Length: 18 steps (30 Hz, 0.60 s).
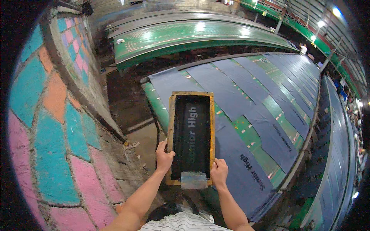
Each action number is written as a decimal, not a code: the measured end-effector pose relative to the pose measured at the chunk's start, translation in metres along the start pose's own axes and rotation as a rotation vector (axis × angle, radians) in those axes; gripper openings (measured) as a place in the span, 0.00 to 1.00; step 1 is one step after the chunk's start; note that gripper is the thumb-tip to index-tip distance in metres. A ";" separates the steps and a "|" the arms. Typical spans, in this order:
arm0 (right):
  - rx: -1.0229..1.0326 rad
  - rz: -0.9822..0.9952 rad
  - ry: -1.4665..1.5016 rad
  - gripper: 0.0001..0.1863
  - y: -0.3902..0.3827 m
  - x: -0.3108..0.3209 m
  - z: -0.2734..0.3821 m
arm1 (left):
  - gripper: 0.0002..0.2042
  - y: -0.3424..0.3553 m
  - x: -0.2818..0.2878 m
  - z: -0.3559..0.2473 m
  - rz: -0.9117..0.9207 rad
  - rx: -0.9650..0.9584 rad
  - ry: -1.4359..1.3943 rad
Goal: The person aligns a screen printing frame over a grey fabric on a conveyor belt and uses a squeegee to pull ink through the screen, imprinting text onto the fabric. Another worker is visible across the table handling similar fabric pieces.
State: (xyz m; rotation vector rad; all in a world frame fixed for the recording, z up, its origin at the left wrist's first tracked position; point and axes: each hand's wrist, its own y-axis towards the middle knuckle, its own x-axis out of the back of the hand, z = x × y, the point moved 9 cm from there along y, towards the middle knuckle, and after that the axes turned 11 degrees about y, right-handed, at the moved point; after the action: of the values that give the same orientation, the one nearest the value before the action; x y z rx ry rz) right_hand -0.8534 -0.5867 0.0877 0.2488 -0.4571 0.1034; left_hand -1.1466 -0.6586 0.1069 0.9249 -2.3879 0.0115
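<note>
Between my hands is a screen printing frame (211, 131), a narrow rectangle with yellowed edges, dark mesh and lettering along its middle. My left hand (164, 157) grips its left side near the lower end. On the opposite side, my right hand (219, 171) has its fingers closed round the edge. A translucent strip (194, 180) covers part of the frame's near end. The frame is held up over the near left end of a long green table, where blue-grey fabric pieces (246, 169) lie flat, some bearing dark printed lettering.
Another long green table (173, 36) stands beyond, across a dark gap. To the left rises a stone-patterned wall (54, 161) painted teal, pink and orange. A further table with blue-grey fabric (334, 161) runs along the right. A person (303, 49) is far off.
</note>
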 end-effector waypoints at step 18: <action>0.065 0.167 0.080 0.12 0.193 -0.262 0.083 | 0.26 0.223 0.104 0.128 -0.255 0.136 0.049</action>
State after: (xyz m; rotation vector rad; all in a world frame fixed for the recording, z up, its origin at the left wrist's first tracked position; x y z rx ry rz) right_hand -1.1526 -0.4333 0.0840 0.2695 -0.3943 0.2913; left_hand -1.4123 -0.5793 0.0960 1.2719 -2.2303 0.0984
